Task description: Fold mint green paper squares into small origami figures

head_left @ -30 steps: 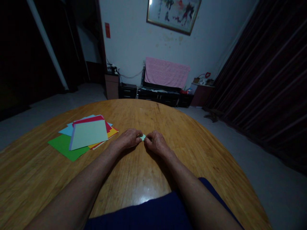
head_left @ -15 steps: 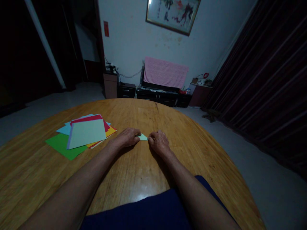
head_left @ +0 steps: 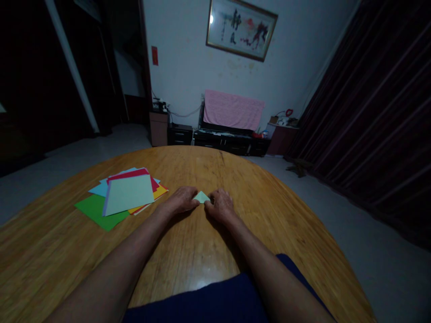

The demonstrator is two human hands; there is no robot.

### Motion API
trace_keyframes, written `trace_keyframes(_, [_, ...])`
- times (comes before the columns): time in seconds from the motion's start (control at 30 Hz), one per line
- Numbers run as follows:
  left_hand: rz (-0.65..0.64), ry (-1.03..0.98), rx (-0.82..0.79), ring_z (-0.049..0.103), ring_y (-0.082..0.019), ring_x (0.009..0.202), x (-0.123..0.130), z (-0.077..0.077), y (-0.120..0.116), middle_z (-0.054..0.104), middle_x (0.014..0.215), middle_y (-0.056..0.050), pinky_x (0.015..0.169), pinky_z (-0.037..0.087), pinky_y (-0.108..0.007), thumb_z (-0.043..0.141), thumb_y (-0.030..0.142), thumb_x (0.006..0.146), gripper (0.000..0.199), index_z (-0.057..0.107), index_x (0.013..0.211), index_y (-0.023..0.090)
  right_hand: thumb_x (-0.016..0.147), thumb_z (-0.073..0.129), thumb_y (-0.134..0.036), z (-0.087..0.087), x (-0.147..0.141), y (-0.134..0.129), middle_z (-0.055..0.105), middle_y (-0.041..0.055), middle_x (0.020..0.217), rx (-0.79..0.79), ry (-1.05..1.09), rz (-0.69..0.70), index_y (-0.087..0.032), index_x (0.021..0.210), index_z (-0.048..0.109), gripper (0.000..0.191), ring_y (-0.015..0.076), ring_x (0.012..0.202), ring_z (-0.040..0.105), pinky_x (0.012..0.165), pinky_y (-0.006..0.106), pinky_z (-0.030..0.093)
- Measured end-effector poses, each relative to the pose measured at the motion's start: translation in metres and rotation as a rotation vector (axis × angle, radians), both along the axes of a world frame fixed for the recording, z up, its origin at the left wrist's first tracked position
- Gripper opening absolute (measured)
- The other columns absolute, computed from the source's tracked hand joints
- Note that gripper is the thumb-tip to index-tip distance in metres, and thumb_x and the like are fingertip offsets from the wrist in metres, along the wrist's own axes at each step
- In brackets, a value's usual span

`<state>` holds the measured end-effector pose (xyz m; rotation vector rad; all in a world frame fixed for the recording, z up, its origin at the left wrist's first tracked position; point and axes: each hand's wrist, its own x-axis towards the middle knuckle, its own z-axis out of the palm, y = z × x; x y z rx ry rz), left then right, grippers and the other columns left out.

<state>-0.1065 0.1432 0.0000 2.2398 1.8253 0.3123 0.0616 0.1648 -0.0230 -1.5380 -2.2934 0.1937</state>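
Observation:
A small folded piece of pale green paper lies on the round wooden table, its peak pointing away from me. My left hand pinches its left corner between thumb and fingers. At the right corner, my right hand grips the paper the same way, the fingers curled. Both hands rest low at the tabletop, and the fingers partly hide the paper's two ends.
Left of my hands lies a loose pile of coloured paper sheets, pale green on top, a green sheet sticking out below. Beyond the table stand a low black cabinet and a screen under a pink towel.
More of the folded paper shows between my hands, now as a small peaked triangle. My right fingers have shifted slightly at its corner. The view has tilted up a little.

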Motion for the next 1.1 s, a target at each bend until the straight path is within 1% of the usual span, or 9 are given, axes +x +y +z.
trace_keyframes(0.13, [0.029,-0.043,-0.054,0.063,-0.019,0.081,0.001,0.006,-0.003,0.07,0.09,-0.007,0.064,0.041,-0.026,0.049,0.033,0.077,0.03,0.067,0.096,0.018,0.079,0.058,-0.03,-0.005,-0.001,0.003,0.06,0.0094,0.099,0.0,0.033,0.001,-0.018,0.085,0.065,0.016,0.022,0.094,0.05,0.079,0.031,0.035])
trace_keyframes(0.23, [0.055,-0.096,-0.062,0.061,-0.018,0.076,0.001,0.008,-0.004,0.069,0.084,-0.006,0.06,0.038,-0.025,0.05,0.033,0.075,0.03,0.068,0.094,0.017,0.077,0.059,-0.027,-0.01,0.001,0.005,0.061,0.0071,0.094,0.015,0.103,0.003,-0.018,0.084,0.062,0.012,0.0199,0.09,0.051,0.078,0.03,0.035])
trace_keyframes(0.33, [0.078,-0.15,-0.079,0.058,-0.018,0.072,0.0,0.006,-0.004,0.067,0.08,-0.006,0.058,0.036,-0.025,0.051,0.033,0.072,0.032,0.069,0.093,0.016,0.077,0.059,-0.022,-0.016,0.002,0.008,0.062,0.0051,0.087,0.057,0.182,0.056,-0.018,0.082,0.061,0.007,0.0183,0.084,0.052,0.076,0.03,0.035])
trace_keyframes(0.47, [0.065,-0.221,-0.078,0.051,-0.015,0.06,-0.006,-0.002,-0.002,0.059,0.064,-0.001,0.052,0.029,-0.025,0.051,0.038,0.072,0.03,0.068,0.08,0.015,0.075,0.06,-0.019,-0.02,0.003,0.01,0.063,0.0044,0.082,0.082,0.293,0.15,-0.018,0.079,0.061,0.004,0.0168,0.079,0.054,0.073,0.028,0.037])
trace_keyframes(0.67, [0.024,-0.413,-0.022,0.042,-0.012,0.057,-0.012,-0.017,0.004,0.048,0.056,0.003,0.053,0.027,-0.024,0.053,0.037,0.071,0.025,0.063,0.067,0.015,0.079,0.06,-0.031,-0.019,-0.001,0.011,0.067,0.0033,0.082,-0.057,0.581,0.248,-0.018,0.093,0.065,0.019,0.0157,0.075,0.059,0.068,0.026,0.043])
trace_keyframes(0.73, [0.012,-0.482,-0.035,0.04,-0.011,0.055,-0.011,-0.017,0.004,0.045,0.055,0.004,0.052,0.026,-0.024,0.054,0.037,0.07,0.024,0.061,0.065,0.014,0.081,0.057,-0.032,-0.02,-0.002,0.013,0.066,0.0031,0.079,-0.115,0.656,0.295,-0.018,0.087,0.067,0.018,0.0152,0.074,0.059,0.066,0.025,0.043])
trace_keyframes(0.83, [0.027,-0.625,-0.121,0.036,-0.009,0.05,-0.006,-0.014,0.001,0.044,0.054,0.004,0.05,0.023,-0.024,0.057,0.036,0.068,0.022,0.058,0.065,0.015,0.08,0.055,-0.03,-0.021,-0.002,0.018,0.063,0.0022,0.072,-0.227,0.766,0.331,-0.017,0.078,0.066,0.018,0.0135,0.068,0.056,0.062,0.024,0.043])
trace_keyframes(0.97, [0.011,-0.882,-0.252,0.033,-0.008,0.047,0.002,-0.012,-0.007,0.043,0.055,0.004,0.047,0.021,-0.025,0.06,0.036,0.068,0.021,0.056,0.068,0.015,0.079,0.056,-0.032,-0.018,-0.001,0.019,0.06,0.0011,0.068,-0.35,0.875,0.359,-0.017,0.077,0.064,0.018,0.0116,0.062,0.053,0.058,0.023,0.041])
trace_keyframes(1.1, [0.009,-1.026,-0.317,0.032,-0.007,0.046,0.003,-0.011,-0.012,0.041,0.056,0.005,0.046,0.02,-0.024,0.062,0.037,0.07,0.022,0.055,0.07,0.016,0.078,0.055,-0.032,-0.009,0.001,0.014,0.059,0.0017,0.068,-0.398,0.906,0.408,-0.016,0.075,0.066,0.02,0.0112,0.062,0.051,0.059,0.023,0.04])
